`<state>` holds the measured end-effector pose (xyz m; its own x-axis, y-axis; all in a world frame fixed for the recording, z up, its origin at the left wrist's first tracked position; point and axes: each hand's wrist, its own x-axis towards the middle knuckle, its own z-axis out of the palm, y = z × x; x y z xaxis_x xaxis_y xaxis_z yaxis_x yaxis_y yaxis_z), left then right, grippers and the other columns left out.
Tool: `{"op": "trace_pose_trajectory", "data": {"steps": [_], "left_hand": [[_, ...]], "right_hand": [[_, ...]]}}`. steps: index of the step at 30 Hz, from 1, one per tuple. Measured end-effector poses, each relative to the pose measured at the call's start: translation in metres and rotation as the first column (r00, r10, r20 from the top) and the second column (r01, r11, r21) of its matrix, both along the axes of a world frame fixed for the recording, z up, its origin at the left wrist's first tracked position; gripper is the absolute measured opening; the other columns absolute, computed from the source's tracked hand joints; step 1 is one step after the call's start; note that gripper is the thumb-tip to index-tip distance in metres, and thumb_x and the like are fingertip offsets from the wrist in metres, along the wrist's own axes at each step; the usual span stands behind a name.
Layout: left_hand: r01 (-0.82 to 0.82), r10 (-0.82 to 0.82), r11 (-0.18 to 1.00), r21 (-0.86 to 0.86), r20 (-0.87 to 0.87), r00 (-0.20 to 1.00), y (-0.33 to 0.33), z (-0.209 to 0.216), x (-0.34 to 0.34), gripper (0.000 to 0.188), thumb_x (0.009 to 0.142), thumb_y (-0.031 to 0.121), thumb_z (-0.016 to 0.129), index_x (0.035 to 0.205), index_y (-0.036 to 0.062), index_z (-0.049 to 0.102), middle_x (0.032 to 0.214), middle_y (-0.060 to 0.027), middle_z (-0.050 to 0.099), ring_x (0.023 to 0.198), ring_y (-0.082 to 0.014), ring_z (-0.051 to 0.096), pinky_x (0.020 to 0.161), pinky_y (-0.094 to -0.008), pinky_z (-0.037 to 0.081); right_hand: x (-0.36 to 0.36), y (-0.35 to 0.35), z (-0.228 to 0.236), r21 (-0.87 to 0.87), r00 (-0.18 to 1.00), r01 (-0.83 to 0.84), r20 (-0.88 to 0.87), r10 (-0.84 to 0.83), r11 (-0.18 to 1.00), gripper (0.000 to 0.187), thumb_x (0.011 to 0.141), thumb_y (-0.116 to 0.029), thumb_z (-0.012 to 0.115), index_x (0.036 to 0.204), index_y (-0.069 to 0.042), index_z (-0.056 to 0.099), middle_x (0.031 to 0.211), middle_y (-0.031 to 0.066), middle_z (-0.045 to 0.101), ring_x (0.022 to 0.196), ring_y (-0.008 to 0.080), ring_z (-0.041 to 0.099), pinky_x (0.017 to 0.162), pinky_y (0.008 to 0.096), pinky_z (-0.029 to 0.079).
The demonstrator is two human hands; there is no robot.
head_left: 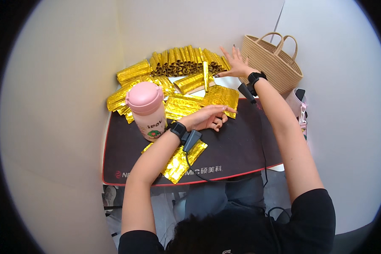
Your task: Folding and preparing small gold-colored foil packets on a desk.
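Observation:
My right hand is held with its fingers spread, at the right end of a stack of rolled gold foil papers and beside a woven basket. It holds nothing that I can see. Over the dark desk mat, my left hand has its index finger stretched out and the other fingers loosely bent, with nothing visible in it. That hand is close to flat gold foil sheets. A thin gold roll lies across a wider folded gold piece, between the stack and the sheets.
A pink-lidded tumbler stands left of my left wrist. More gold sheets lie partly under my left forearm. At the right edge is a pale cup with a dark object in it. A black cable runs over the mat.

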<state>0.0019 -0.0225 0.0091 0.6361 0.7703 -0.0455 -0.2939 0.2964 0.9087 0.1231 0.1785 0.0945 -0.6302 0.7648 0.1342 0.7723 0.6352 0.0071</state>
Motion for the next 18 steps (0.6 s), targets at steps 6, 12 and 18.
{"op": "trace_pose_trajectory", "data": {"steps": [6, 12, 18], "left_hand": [[-0.01, 0.01, 1.0, -0.007, -0.022, 1.0, 0.001, 0.004, 0.005, 0.045, 0.101, 0.037, 0.036, 0.132, 0.0051, 0.045, 0.076, 0.0025, 0.048, 0.06, -0.0044, 0.051, 0.055, -0.0202, 0.048], [-0.03, 0.029, 0.999, -0.019, -0.005, 1.0, -0.001, 0.0, 0.005, 0.046, 0.101, 0.035, 0.035, 0.133, 0.0028, 0.043, 0.076, 0.0019, 0.048, 0.061, -0.0062, 0.052, 0.054, -0.0204, 0.048], [-0.087, 0.087, 0.996, -0.002, -0.04, 0.995, -0.004, 0.003, -0.001, 0.047, 0.1, 0.035, 0.038, 0.133, 0.002, 0.042, 0.078, 0.0012, 0.05, 0.061, -0.0055, 0.052, 0.054, -0.0204, 0.049]], "right_hand": [[0.044, 0.001, -0.016, 0.22, 0.935, -0.108, -0.308, 0.174, 0.969, 0.062, 0.07, -0.036, 0.073, 0.125, -0.022, 0.05, 0.125, 0.0237, 0.045, 0.117, 0.0382, 0.044, 0.088, 0.0552, 0.042], [0.036, -0.024, -0.03, 0.194, 0.844, -0.425, -0.268, 0.465, 0.884, 0.063, 0.069, -0.013, 0.074, 0.128, -0.026, 0.055, 0.128, 0.0177, 0.053, 0.116, 0.035, 0.052, 0.092, 0.047, 0.045], [0.019, -0.043, -0.026, 0.4, 0.945, -0.314, 0.043, 0.324, 0.861, 0.104, 0.061, -0.02, 0.082, 0.146, -0.035, 0.024, 0.147, 0.0175, 0.031, 0.14, 0.0373, 0.018, 0.101, 0.073, 0.017]]}}
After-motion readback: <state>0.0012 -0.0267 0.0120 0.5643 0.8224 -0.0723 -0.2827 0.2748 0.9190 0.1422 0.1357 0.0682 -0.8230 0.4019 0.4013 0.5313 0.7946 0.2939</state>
